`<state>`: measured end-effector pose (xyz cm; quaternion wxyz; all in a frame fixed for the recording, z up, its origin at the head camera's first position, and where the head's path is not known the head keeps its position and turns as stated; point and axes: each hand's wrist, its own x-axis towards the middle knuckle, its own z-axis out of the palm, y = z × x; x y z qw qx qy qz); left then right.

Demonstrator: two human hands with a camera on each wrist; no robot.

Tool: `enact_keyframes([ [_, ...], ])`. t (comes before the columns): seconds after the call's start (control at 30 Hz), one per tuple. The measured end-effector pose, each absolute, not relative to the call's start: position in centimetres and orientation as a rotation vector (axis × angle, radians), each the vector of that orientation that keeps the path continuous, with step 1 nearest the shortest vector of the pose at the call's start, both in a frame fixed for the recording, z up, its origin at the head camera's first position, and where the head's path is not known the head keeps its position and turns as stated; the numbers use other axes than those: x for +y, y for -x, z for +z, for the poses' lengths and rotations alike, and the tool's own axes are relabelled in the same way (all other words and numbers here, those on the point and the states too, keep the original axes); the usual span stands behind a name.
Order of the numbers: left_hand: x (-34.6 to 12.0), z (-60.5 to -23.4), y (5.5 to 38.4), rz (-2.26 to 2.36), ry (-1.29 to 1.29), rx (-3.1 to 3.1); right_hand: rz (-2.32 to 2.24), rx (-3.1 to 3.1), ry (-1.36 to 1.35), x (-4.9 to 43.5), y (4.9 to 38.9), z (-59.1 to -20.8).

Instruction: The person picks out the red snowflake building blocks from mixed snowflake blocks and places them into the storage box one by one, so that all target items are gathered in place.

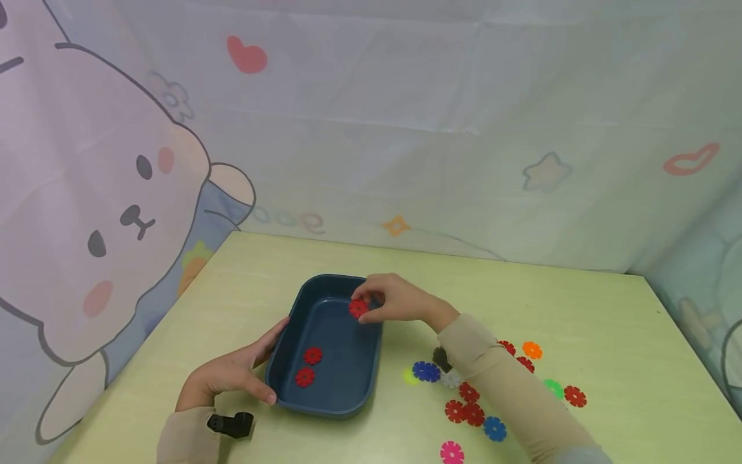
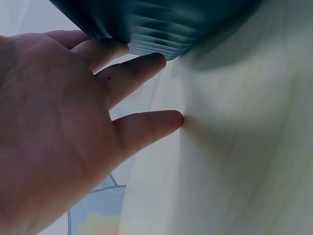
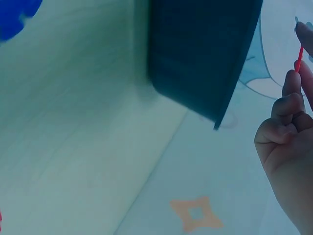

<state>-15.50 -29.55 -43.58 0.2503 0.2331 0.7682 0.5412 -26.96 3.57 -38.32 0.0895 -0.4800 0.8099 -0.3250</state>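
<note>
While the right hand (image 1: 397, 300) pinches a red disc (image 1: 357, 309) mid-frame, the left hand (image 1: 233, 372), lower left, fingers outstretched against the tray (image 1: 342, 380), should brace lightly.

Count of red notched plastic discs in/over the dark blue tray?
3: two red notched discs lie near-left in the dark blue rectangular tray; the right hand pinches a third at its far-right end. That hand could hide more.

Faint lettering (image 1: 288, 220), seemingly "oog", partly unclear, on backdrop cloth (image 1: 371, 142).
</note>
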Motion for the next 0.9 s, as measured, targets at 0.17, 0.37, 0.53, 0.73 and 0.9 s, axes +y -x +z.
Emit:
enact_keyframes([
  [0.17,-29.7,-43.6,15.5,1.463,-0.652,2.103,-1.023,2.395,1.427,1.5,27.0,-39.0],
  [0.37,-29.5,-43.5,15.4,1.462,-0.615,2.093,-1.023,2.411,1.389,-0.5,27.0,-40.2],
  [0.53,-29.6,-43.6,15.4,1.47,-0.612,2.088,-0.976,2.473,1.391,-1.9,27.0,-40.9],
  [0.73,-29.6,-43.7,15.4,1.49,-0.618,2.076,-0.878,2.531,1.289,-3.3,26.8,-41.6],
  [0.9,-29.6,-43.7,15.3,1.495,-0.62,2.072,-0.846,2.536,1.211,-4.2,26.8,-42.0],
])
